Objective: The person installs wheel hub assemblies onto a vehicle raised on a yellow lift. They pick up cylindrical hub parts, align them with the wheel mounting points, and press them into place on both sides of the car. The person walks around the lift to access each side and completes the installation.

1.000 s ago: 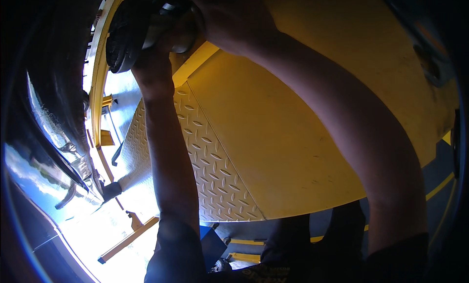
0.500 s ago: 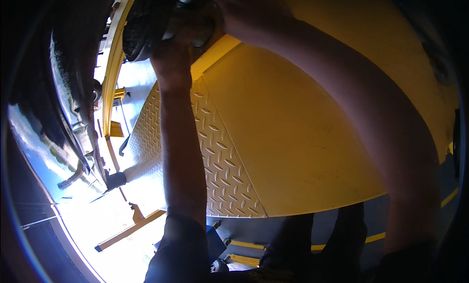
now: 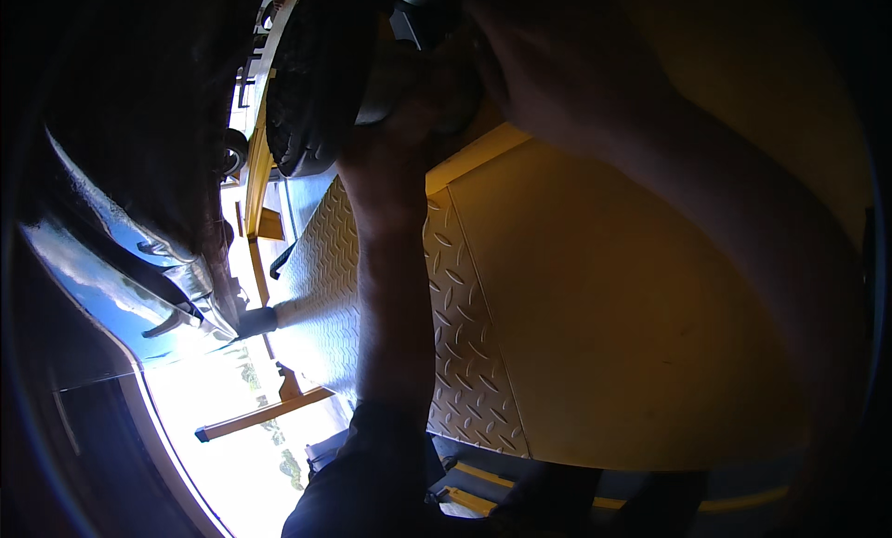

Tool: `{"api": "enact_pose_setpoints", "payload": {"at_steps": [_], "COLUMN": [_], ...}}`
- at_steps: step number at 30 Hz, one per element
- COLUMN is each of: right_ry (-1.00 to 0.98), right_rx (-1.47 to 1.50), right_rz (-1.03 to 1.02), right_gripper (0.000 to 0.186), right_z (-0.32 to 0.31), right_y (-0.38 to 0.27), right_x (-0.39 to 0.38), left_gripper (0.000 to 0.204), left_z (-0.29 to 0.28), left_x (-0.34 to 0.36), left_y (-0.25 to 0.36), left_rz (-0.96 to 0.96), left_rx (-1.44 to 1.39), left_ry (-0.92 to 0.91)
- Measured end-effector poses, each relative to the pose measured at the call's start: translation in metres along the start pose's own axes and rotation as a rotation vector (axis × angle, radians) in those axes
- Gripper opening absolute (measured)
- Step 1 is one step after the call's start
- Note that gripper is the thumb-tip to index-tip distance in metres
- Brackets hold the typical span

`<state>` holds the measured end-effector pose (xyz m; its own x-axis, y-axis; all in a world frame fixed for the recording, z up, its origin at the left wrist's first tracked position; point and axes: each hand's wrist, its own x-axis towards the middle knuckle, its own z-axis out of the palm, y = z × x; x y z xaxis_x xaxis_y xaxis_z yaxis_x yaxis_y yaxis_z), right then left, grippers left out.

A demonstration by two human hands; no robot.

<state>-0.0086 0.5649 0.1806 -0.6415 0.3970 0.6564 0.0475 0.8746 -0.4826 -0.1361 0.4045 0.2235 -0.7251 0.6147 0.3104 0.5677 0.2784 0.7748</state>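
Note:
Both my arms reach up to the top of the view, where deep shadow hides most detail. My left hand (image 3: 395, 134) is raised beside a black tyre with knobbly tread (image 3: 311, 101); its fingers are lost in the dark. My right hand (image 3: 534, 69) is to the right of it, back of the hand showing, fingertips hidden. Between and above the hands a small grey metallic piece (image 3: 406, 27) catches the light. Whether either hand grips it cannot be made out.
A large yellow panel (image 3: 613, 324) with a strip of raised tread plate (image 3: 460, 352) spans the middle. Shiny dark vehicle bodywork (image 3: 102, 278) hangs at the left. A yellow arm (image 3: 265, 415) juts out at lower left. My legs show below the panel, by yellow floor lines (image 3: 743, 503).
The view has shifted, so the tyre, arms and panel sit farther right and lower. The picture is darker. Both hands remain up by the tyre.

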Motion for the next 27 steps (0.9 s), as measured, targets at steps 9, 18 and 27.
{"api": "enact_pose_setpoints", "payload": {"at_steps": [9, 18, 27], "right_ry": [0.162, 0.107, 0.038], "right_rx": [0.031, 0.005, -0.084], "right_rz": [0.033, 0.020, 0.019], "right_gripper": [0.023, 0.029, 0.024], "right_z": [0.015, 0.004, 0.005], "right_y": [-0.006, -0.008, -0.009], "right_x": [0.006, 0.003, 0.007], "left_gripper": [0.051, 0.059, 0.058], "left_z": [0.000, -0.014, -0.014], "left_x": [0.001, -0.007, -0.008], "left_y": [-0.003, 0.004, 0.003], "left_rz": [0.117, -0.009, 0.024], "left_rx": [-0.204, -0.242, -0.332], "left_ry": [-0.146, -0.250, -0.265]}}
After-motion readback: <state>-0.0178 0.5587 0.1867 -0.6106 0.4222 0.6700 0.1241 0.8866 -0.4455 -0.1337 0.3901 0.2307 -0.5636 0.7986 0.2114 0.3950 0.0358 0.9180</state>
